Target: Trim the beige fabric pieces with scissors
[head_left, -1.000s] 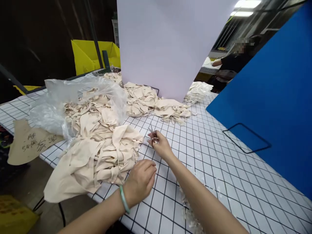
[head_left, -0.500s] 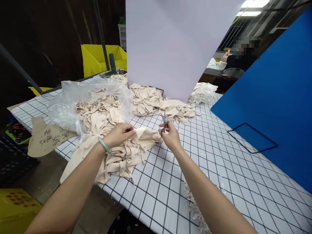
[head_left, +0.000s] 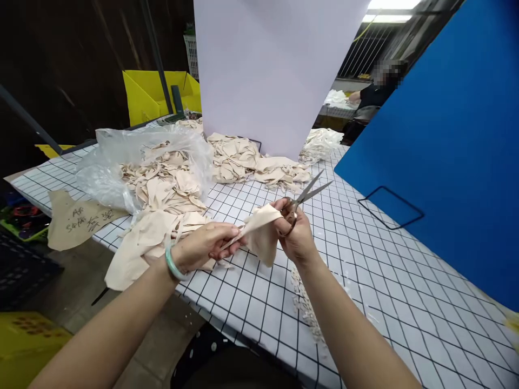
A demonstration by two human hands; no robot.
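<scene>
A cream fabric piece [head_left: 263, 237] is stretched between my two hands above the table. My left hand [head_left: 211, 243], with a pale green bangle [head_left: 173, 263] on the wrist, pinches its left end. My right hand [head_left: 298, 235] holds a pair of scissors [head_left: 310, 195] with the blades spread and pointing up and to the right, away from the fabric. Thumb and fingers of that hand also grip the fabric's upper right corner. Left of my hands lies a heap of similar cream pieces [head_left: 170, 189], partly inside a clear plastic bag [head_left: 109, 173].
More cream pieces [head_left: 233, 156] lie before a pale upright panel [head_left: 259, 70]. A blue panel [head_left: 430, 140] leans at right. Small scraps [head_left: 306, 305] line the checked table [head_left: 259, 302] near my right forearm. A marked brown pattern [head_left: 77, 219] overhangs the left edge. Another person [head_left: 373, 97] sits far behind.
My hands have lifted a fabric piece away from the heap, towards me. The scissors have turned to point right, their blades now wide apart. The view has shifted slightly.
</scene>
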